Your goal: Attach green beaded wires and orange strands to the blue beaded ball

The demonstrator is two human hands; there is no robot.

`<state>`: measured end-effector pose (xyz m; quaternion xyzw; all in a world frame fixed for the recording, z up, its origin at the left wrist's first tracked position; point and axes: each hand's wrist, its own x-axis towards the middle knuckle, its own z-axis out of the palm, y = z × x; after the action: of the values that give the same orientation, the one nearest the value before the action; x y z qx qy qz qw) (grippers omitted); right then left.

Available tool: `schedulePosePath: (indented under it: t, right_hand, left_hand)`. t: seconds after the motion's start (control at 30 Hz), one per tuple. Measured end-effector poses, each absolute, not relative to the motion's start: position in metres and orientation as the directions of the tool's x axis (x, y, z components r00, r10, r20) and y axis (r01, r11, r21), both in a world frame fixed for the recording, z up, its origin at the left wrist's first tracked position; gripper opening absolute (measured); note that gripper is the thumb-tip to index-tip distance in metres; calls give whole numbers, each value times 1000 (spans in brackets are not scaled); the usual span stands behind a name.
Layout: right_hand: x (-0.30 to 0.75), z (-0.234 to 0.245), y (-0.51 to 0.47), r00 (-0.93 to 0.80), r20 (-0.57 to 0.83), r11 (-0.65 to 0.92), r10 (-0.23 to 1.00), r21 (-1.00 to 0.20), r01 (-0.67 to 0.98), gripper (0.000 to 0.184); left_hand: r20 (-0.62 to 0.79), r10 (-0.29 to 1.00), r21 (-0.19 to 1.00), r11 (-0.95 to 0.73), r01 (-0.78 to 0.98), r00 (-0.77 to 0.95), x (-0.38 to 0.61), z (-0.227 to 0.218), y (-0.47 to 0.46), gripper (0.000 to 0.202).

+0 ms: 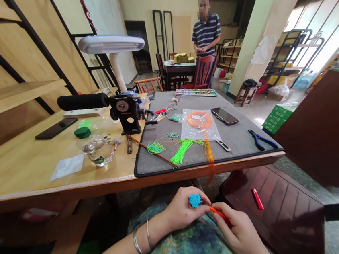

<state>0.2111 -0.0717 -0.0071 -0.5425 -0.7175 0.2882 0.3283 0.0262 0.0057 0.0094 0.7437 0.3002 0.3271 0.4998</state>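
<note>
Above my lap, my left hand [180,208] is closed around a bunch of small turquoise beads [195,200], which pokes out between thumb and fingers. Silver bangles circle that wrist. My right hand [238,225] pinches a thin orange piece [218,212], probably a strand or bundle of thread; its tip meets my left fingertips. Whether the orange piece joins the bead bunch is hidden by the fingers. On the grey mat [161,164] in front lie bright green strands [182,152], a turquoise-tipped green bunch [156,147] and orange thread [209,153] trailing over the edge.
Blue-handled pliers [262,140], a phone [224,115] and a plastic bag [188,131] lie on the mat. Left of it stand a black device [128,115], a clear bowl [98,152] and a lamp [111,43]. A red lighter [257,198] rests on the chair [282,220]. Another person [206,30] stands behind.
</note>
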Motion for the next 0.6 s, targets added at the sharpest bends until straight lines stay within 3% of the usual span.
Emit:
schedulePosePath:
  t: [0.3, 0.6]
  right_hand:
    - [215, -6, -71, -240, 98, 224, 966, -782, 581, 25]
    - [218, -11, -75, -149, 131, 192, 980, -819, 541, 28]
  left_hand:
    - [256, 692, 849, -495, 186, 675, 22, 11, 7, 12]
    - [217, 772, 901, -394, 183, 597, 22, 7, 7, 11]
